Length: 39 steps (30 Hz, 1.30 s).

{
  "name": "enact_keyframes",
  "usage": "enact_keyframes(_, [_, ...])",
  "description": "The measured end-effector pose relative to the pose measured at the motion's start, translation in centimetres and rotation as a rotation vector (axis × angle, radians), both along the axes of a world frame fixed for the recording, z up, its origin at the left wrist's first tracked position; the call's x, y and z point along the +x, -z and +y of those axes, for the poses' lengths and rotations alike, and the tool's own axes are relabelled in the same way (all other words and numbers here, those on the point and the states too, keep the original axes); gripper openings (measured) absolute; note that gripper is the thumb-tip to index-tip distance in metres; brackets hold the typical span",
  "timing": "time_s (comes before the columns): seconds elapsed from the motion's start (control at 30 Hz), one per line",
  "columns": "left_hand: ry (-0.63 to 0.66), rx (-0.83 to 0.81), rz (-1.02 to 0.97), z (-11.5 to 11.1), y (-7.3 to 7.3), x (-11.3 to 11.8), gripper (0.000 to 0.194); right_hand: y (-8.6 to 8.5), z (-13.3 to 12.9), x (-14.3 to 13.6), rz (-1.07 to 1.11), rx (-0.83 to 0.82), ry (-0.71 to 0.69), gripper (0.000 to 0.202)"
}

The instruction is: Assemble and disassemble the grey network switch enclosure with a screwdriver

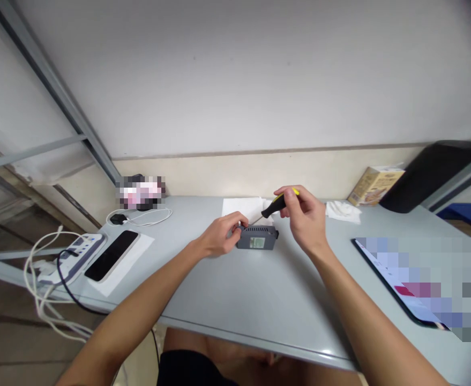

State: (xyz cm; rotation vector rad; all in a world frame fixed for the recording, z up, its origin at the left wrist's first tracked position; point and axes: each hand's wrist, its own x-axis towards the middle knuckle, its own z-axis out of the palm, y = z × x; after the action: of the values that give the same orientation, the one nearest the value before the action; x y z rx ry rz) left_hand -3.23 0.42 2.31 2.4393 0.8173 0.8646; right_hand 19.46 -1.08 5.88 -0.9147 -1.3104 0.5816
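A dark grey box-shaped device (266,242) with a row of vent slots and a pale label stands on the table. My left hand (222,234) grips its left end, fingers curled over the top corner. In my right hand (303,217) is a screwdriver (274,207) with a black and yellow handle, held at a slant. Its thin shaft points down and left to the device's top left, close to my left fingertips. Whether the tip touches a screw is too small to tell.
White paper (241,206) lies behind the device. On the left are a phone (112,255), a power strip (80,254) and loose cables. A tablet (404,284) lies at right. A small carton (374,186), crumpled tissue (343,211) and a black cylinder (426,174) stand or lie at the back right.
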Motion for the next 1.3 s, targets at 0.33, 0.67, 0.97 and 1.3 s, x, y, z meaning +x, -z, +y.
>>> enact_keyframes(0.33, [-0.015, -0.073, 0.017, -0.1, 0.1, -0.1, 0.020, 0.3, 0.4, 0.3, 0.010, -0.012, -0.038, 0.044])
enact_keyframes(0.67, [0.028, -0.130, -0.018, 0.0, 0.4, -0.2, 0.020, -0.5, -0.8, -0.7, 0.004, 0.032, -0.156, 0.043])
enact_keyframes(0.97, [0.079, -0.160, -0.079, 0.2, 1.0, -0.2, 0.021, -0.7, -1.7, -1.2, -0.115, 0.074, -0.112, 0.039])
enact_keyframes(1.3, [0.061, -0.203, -0.069, -0.2, 0.6, 0.1, 0.025, -0.2, -1.8, -1.6, -0.107, 0.153, -0.149, 0.034])
